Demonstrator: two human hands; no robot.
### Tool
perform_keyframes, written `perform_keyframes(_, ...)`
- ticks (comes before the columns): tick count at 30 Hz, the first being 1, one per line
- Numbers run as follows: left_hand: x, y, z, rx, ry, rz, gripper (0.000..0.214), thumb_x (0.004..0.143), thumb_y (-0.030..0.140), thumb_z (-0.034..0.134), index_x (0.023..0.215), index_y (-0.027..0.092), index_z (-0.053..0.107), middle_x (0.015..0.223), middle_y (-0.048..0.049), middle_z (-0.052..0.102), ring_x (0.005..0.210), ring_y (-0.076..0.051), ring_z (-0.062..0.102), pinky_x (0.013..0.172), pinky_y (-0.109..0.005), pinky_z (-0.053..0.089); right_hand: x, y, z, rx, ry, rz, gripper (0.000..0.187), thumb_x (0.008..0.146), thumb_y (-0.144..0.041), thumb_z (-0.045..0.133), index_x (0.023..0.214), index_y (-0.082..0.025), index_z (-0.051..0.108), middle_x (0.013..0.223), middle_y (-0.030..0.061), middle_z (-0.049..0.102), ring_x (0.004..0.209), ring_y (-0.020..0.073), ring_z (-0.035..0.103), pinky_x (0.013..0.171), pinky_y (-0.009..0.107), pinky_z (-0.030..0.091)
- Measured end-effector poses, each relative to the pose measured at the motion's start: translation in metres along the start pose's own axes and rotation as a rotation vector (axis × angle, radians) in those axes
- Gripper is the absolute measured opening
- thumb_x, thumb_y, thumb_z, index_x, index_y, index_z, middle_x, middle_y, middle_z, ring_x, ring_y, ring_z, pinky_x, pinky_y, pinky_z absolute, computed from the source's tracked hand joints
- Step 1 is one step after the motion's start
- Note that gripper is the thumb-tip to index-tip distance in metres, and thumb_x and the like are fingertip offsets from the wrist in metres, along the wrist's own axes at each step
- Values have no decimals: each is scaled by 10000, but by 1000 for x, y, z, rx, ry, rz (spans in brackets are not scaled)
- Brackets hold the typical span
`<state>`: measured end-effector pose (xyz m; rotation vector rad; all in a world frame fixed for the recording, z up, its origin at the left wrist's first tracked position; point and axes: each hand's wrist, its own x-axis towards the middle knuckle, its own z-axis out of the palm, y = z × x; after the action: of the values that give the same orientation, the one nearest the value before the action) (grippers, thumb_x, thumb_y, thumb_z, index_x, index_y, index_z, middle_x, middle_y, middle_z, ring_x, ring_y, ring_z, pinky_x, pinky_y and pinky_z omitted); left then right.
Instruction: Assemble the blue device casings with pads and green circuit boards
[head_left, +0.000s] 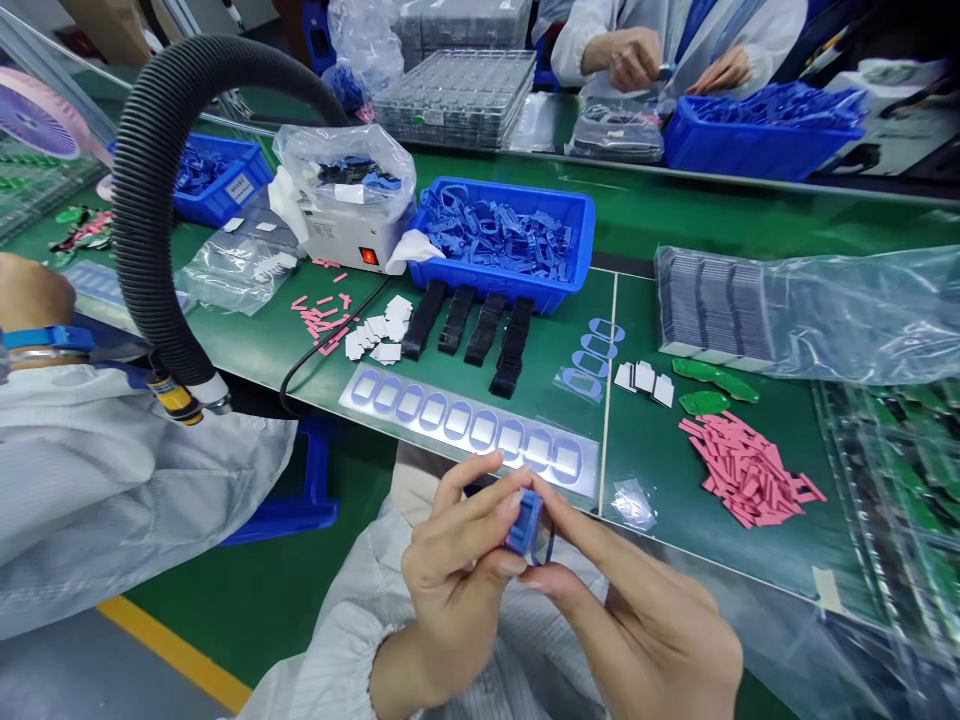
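My left hand point(454, 575) and my right hand point(637, 610) are both drawn in close, curled and pinching from either side. Between my fingertips I have hold of a small blue plastic frame point(525, 525), with a thin clear oval film point(547, 547) pressed against it. I hold them up in the air, just off the near edge of the green workbench point(675, 510).

Just beyond my hands lies a long silvery backing sheet point(469, 430), with a full row of pale blue oval films along it. To its far right, a few loose blue oval films point(592, 360) sit apart. Farther away are four black stacked strips point(484, 330) and a bright blue plastic crate point(502, 240), heaped with blue moulded pieces. Pink strips point(750, 470) lie in a pile on the right, and white tabs point(379, 330) lie on the left.

Much looks left: the crate is heaped and the sheet's row is unbroken. I cannot pick out any finished pieces.
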<state>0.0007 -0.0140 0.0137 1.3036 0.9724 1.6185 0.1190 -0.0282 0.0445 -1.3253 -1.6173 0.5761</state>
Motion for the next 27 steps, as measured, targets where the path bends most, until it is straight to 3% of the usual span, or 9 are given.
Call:
perform_keyframes(5, -5, -2, 1, 41, -48, 75, 308, 930, 313, 490, 1201, 386, 617, 1244, 67, 672, 1197, -165, 516, 1077, -346, 377, 0, -2, 0, 111, 44, 54, 446, 839, -334, 670, 1253, -447, 548, 1111, -90, 710, 914, 196, 727, 789, 269, 625)
perform_keyframes(11, -9, 0, 1, 138, -146, 51, 384, 970, 335, 352, 1313, 394, 514, 1301, 2, 554, 1160, -208, 456, 1009, -371, 384, -4, 2, 7, 163, 112, 133, 417, 808, -290, 707, 1194, -418, 613, 1106, -60, 715, 901, 233, 730, 771, 328, 637)
perform_keyframes(14, -6, 3, -2, 296, -156, 147, 420, 938, 255, 425, 1349, 312, 494, 1280, -47, 561, 1107, -220, 487, 923, -352, 429, -5, 6, 12, 135, 168, 104, 435, 823, -234, 689, 1223, -382, 601, 1138, -52, 701, 946, 237, 717, 807, 338, 630)
perform_keyframes(18, 5, 8, -8, 501, -195, 327, 470, 857, 187, 554, 1323, 244, 532, 1070, -57, 719, 878, -214, 603, 740, -351, 463, -7, 12, 14, 3, 244, -49, 489, 835, -152, 654, 1286, -315, 560, 1156, -6, 691, 954, 265, 713, 802, 366, 633)
perform_keyframes(23, 20, 19, -15, 597, -246, 452, 538, 754, 134, 684, 1276, 213, 575, 896, -39, 782, 686, -195, 649, 579, -327, 478, -13, 20, 8, -178, 197, -165, 583, 827, -92, 641, 1356, -284, 487, 1206, 19, 665, 1011, 262, 692, 866, 361, 611)
perform_keyframes(27, 21, 20, -20, 605, -301, 459, 571, 712, 81, 706, 1263, 176, 591, 876, -75, 771, 690, -198, 651, 557, -308, 511, -14, 26, 4, -144, 157, -221, 608, 802, -77, 669, 1354, -259, 491, 1188, 34, 682, 1008, 245, 695, 878, 350, 602)
